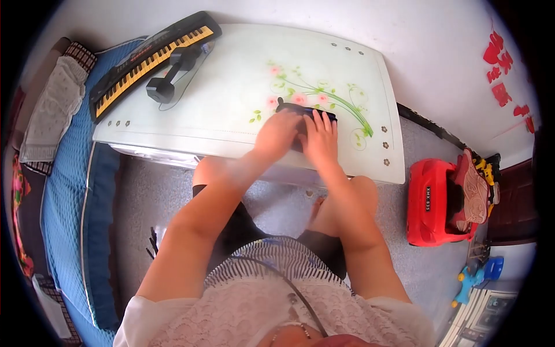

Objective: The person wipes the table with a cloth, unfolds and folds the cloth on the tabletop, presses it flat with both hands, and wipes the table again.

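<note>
A small dark object (pixel 300 109), black with a bluish band at its right end and a small knob at its far left corner, lies near the front edge of the white table. My two hands cover much of it, so its kind cannot be made out. My left hand (pixel 277 133) is curled over its left part, with the fingertips mostly hidden. Over the right part rests my right hand (pixel 319 137), its fingers stretched out and slightly apart on top. Both wrists come in over the table's front edge.
The white table (pixel 231 75) has a printed flower pattern. An electronic keyboard (pixel 156 61) and a black dumbbell (pixel 169 81) lie at its far left. A blue bed or sofa (pixel 66 168) stands left. On the floor right is a red toy car (pixel 429 202).
</note>
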Motion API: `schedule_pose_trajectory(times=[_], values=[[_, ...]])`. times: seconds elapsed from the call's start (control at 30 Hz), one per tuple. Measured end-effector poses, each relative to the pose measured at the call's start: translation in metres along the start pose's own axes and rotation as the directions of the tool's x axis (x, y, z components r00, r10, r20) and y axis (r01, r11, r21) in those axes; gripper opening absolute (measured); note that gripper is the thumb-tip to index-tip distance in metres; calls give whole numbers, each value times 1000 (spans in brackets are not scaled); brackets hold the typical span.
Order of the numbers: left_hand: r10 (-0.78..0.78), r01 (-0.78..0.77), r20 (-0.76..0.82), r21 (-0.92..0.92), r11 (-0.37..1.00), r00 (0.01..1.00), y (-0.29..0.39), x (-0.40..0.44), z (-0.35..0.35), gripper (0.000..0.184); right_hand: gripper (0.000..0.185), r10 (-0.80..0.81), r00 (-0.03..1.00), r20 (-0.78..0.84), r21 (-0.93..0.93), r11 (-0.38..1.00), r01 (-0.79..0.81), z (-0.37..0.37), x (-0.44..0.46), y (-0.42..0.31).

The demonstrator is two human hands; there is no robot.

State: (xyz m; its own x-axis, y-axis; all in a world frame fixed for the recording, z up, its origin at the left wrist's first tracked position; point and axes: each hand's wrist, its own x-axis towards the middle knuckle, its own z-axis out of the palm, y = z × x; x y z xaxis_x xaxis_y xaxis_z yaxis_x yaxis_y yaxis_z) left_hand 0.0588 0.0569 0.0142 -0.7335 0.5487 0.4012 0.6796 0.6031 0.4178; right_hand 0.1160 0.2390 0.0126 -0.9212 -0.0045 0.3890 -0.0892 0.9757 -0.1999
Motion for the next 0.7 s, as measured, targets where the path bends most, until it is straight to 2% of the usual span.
schedule_pose_trajectory(times=[0.03,0.07,0.1,0.2,0.23,0.27,0.3,0.43,0.53,0.7], values=[[1,-8,58,124,992,998,11,0,4,56,48,77,994,81,-94,993,-69,7,-4,-2],[-2,-27,117,245,969,993,18,1,6,57,51,89,990,106,-88,993,-80,13,-5,1],[-91,52,170,218,975,981,18,1,13,59,54,104,986,130,-86,992,-94,15,-3,4],[-100,61,146,250,966,984,9,11,26,58,58,92,990,110,-121,990,-78,23,7,14],[-137,85,188,261,961,972,11,20,23,58,58,86,991,101,-133,988,-73,25,15,17],[-128,71,190,282,957,973,7,26,28,58,58,77,992,96,-143,988,-62,28,21,20],[-119,58,188,305,951,975,1,35,32,58,54,33,999,-9,-101,994,-34,34,29,23],[-134,58,196,352,934,971,-20,72,47,58,54,46,999,-6,-114,992,-46,49,63,41],[-170,75,223,379,922,960,-30,101,54,58,55,120,988,101,-159,982,-103,54,92,51],[-199,97,226,395,913,954,-52,147,68,59,52,83,996,23,-161,984,-78,78,137,78]])
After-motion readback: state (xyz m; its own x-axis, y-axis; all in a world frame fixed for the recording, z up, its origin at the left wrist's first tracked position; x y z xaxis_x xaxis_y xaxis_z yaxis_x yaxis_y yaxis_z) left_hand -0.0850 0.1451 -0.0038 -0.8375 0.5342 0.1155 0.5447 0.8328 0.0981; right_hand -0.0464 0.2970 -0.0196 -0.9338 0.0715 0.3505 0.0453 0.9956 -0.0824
